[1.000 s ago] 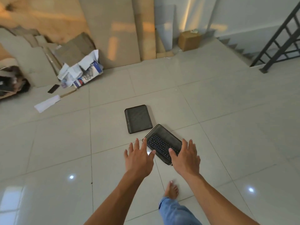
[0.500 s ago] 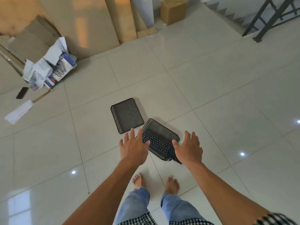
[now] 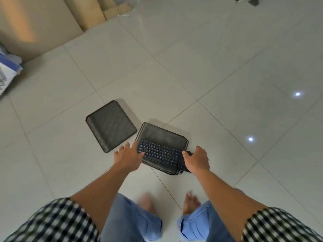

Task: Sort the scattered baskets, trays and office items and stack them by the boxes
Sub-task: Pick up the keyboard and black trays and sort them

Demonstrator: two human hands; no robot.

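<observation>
Mesh tray with the keyboard in it lies on the floor, its long side running left to right. The left grip is spread open at its left end. The right grip is at its right end, fingers hidden, so I cannot tell.

soft daylight; floor glare; blurred edges

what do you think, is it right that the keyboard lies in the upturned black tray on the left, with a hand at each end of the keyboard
Not quite. The head view shows the keyboard in the right-hand mesh tray, which sits open side up. The upturned tray on the left bears nothing. The left hand and right hand are indeed at the keyboard's two ends.
</observation>
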